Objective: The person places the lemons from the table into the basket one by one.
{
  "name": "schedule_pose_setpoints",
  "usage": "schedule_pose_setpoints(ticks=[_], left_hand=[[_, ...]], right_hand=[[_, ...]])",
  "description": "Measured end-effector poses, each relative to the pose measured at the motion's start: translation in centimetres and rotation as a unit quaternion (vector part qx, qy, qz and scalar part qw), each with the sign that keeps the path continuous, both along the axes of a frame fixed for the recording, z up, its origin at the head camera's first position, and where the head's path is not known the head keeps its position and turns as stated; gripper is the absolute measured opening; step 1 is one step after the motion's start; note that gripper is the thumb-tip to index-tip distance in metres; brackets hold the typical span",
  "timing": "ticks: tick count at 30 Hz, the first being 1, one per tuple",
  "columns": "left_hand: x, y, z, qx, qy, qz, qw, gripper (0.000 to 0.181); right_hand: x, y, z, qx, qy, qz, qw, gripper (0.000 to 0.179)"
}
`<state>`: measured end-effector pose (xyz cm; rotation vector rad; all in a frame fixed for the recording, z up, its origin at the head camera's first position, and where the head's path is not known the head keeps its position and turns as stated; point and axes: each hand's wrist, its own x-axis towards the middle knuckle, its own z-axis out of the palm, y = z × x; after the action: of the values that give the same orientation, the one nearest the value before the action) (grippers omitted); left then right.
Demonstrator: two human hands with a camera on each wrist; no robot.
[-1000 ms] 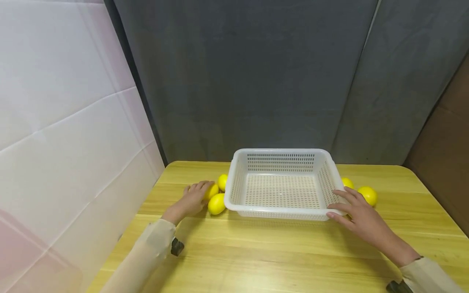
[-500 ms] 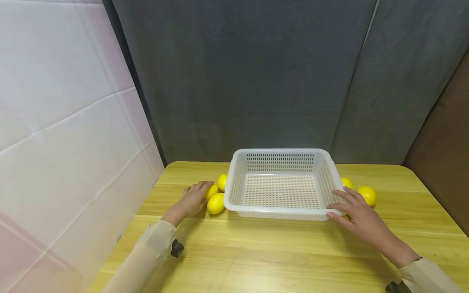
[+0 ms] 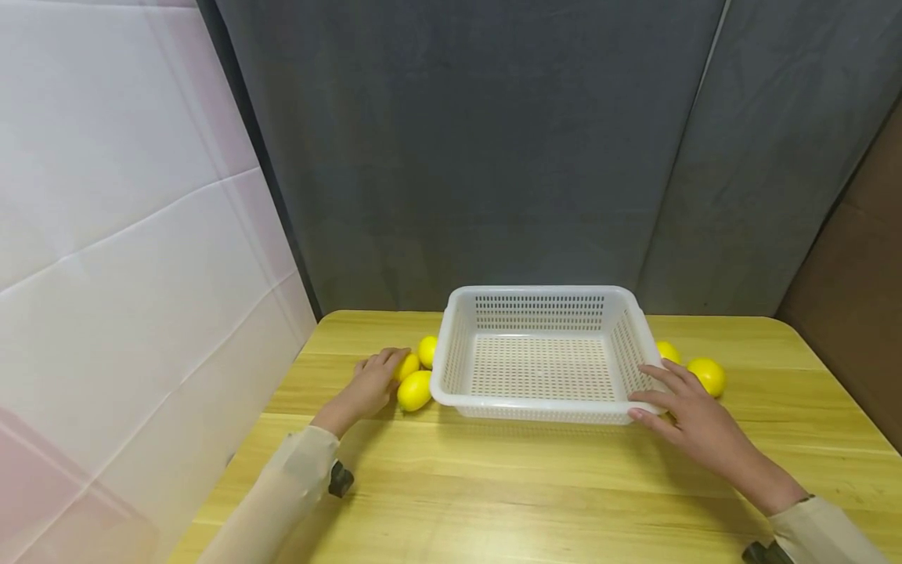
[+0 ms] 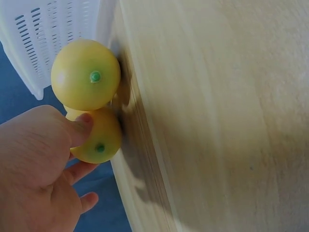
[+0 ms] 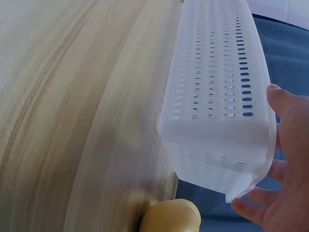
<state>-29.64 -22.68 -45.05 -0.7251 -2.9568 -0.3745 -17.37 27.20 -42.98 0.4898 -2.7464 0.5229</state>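
Observation:
My left hand grips a yellow lemon on the table, thumb on its near side and fingers beyond it. A second lemon lies against it, close to the left wall of a white slotted plastic basket. Farther back sits another lemon, partly hidden by the basket's rim. My right hand rests over the basket's near right corner, fingers loosely extended across the rim and thumb on the front edge. The basket stands upright with nothing in it.
Beside the basket on the right are two more lemons, one just behind my right hand and one farther back. All stand on a light wooden table. A dark grey panel rises behind it and a white panel at left.

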Motion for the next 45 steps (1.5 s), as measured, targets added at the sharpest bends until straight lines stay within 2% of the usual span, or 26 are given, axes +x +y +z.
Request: schedule_pose_setpoints(ticks=[9, 15, 26, 36, 45], left_hand=[[-0.4, -0.2, -0.1, 0.000, 0.019, 0.009, 0.9998, 0.060], [-0.8, -0.2, 0.4, 0.001, 0.033, 0.021, 0.9992, 0.060], [-1.2, 0.4, 2.3, 0.014, 0.068, 0.013, 0.9975, 0.059], [-1.4, 1.7, 4.3, 0.017, 0.062, 0.005, 0.9979, 0.058], [-1.7, 3.2, 6.6, 0.018, 0.074, -0.011, 0.9970, 0.061]], right_hand=[[0.2, 0.1, 0.2, 0.012, 0.012, 0.001, 0.9999, 0.037], [0.3, 0.2, 0.5, 0.017, 0.032, 0.005, 0.9993, 0.033], [0.4, 0.5, 0.5, 0.033, 0.060, -0.005, 0.9977, 0.032], [0.7, 0.3, 0.5, 0.038, 0.074, 0.001, 0.9965, 0.034], [0.8, 0.3, 0.6, 0.038, 0.063, -0.003, 0.9973, 0.035]])
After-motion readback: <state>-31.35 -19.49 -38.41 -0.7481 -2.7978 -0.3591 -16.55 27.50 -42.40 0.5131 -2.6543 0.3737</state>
